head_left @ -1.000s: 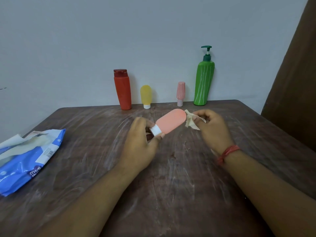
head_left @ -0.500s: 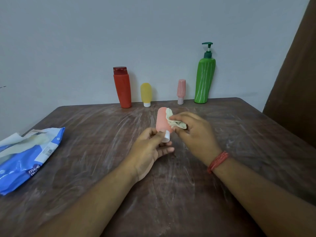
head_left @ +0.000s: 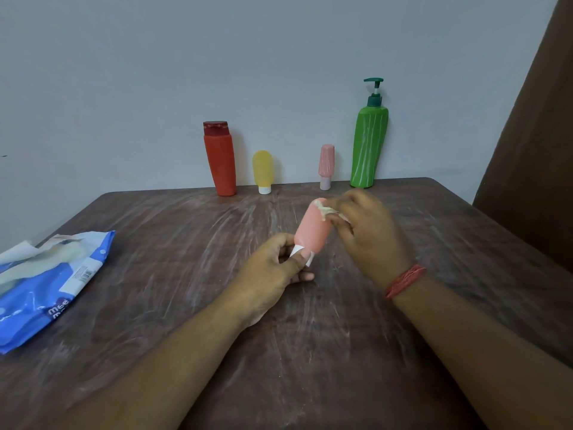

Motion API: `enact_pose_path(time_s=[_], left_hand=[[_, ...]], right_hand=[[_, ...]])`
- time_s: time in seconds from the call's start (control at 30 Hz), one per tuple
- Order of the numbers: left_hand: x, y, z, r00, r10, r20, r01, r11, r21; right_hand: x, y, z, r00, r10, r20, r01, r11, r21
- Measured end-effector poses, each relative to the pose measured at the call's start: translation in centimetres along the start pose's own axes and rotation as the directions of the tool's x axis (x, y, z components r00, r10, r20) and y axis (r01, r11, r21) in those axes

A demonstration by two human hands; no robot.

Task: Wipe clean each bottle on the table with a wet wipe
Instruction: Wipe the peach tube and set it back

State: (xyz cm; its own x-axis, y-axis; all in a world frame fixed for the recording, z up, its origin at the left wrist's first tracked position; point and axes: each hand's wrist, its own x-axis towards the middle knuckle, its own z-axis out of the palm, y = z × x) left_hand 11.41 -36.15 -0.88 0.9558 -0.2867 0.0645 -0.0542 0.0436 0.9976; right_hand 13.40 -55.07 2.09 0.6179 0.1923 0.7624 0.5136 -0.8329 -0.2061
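Observation:
My left hand [head_left: 276, 271] pinches the white cap of a salmon-pink tube bottle [head_left: 311, 229], held above the table with its rounded end tilted up and away. My right hand [head_left: 369, 234] grips a crumpled, soiled wet wipe [head_left: 325, 209] pressed against the bottle's upper end. Along the back edge stand a red bottle [head_left: 219, 159], a small yellow tube bottle [head_left: 262, 170], a small pink bottle [head_left: 326, 166] and a tall green pump bottle [head_left: 369, 144].
A blue pack of wet wipes [head_left: 46, 287] lies open at the left edge of the dark, streaked wooden table [head_left: 186, 305]. A grey wall rises behind the bottles. A brown panel [head_left: 533, 150] stands at the right.
The pink bottle swung from lying sideways to pointing up and away. My right hand slid the wipe from the bottle's lower body up to its rounded top end.

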Motion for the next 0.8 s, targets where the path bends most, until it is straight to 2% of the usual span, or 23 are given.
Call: enact_pose_path(time_s=[0.1,0.17,0.27,0.33,0.4,0.47,0.5,0.53,0.6,0.7,0.77,0.8], left_hand=[[0.1,-0.1,-0.2,1.000,-0.004,-0.018,0.003,0.998,-0.061],[0.1,-0.2,-0.4,1.000,-0.002,-0.012,0.001,0.999,-0.048],[0.1,-0.1,-0.3,0.999,0.011,0.040,-0.015,0.993,0.119],[0.0,-0.1,-0.1,0.999,0.016,0.049,-0.024,0.986,0.163],[0.0,-0.2,-0.2,1.000,0.012,0.021,-0.014,0.994,0.108],[0.1,-0.3,-0.5,1.000,0.004,-0.001,-0.004,0.999,0.044],[0.2,-0.3,-0.5,1.000,0.005,-0.003,-0.004,0.999,0.038],[0.2,-0.3,-0.5,1.000,0.007,0.003,-0.007,0.999,0.045],[0.0,0.0,-0.3,1.000,0.009,0.030,-0.012,0.995,0.096],[-0.2,0.2,-0.1,0.997,0.019,0.070,-0.031,0.985,0.172],[-0.2,0.0,-0.1,0.998,0.022,0.050,-0.029,0.988,0.150],[-0.1,-0.1,-0.2,1.000,0.020,0.024,-0.022,0.994,0.108]], right_hand=[[-0.7,-1.9,1.0,0.970,-0.193,0.147,0.192,0.981,0.022],[-0.4,-2.1,0.8,0.951,-0.231,0.206,0.237,0.971,-0.006],[0.4,-0.2,-0.3,0.997,-0.046,0.064,0.049,0.998,-0.049],[0.4,0.4,-0.7,0.999,0.011,0.045,-0.010,1.000,-0.008],[0.0,-0.8,-0.4,0.983,-0.125,0.135,0.123,0.992,0.026],[-0.5,-2.0,0.1,0.928,-0.290,0.235,0.280,0.957,0.078],[-0.4,-2.2,0.1,0.912,-0.316,0.260,0.306,0.949,0.082],[-0.1,-1.9,-0.1,0.917,-0.307,0.253,0.300,0.952,0.070],[0.2,-0.7,-0.3,0.964,-0.228,0.135,0.230,0.973,0.001],[0.3,1.1,-0.9,0.998,0.011,-0.058,-0.012,1.000,-0.012],[0.0,1.2,-0.7,0.995,0.078,-0.063,-0.076,0.996,0.036],[-0.2,0.9,-0.2,0.999,0.040,-0.020,-0.039,0.998,0.055]])
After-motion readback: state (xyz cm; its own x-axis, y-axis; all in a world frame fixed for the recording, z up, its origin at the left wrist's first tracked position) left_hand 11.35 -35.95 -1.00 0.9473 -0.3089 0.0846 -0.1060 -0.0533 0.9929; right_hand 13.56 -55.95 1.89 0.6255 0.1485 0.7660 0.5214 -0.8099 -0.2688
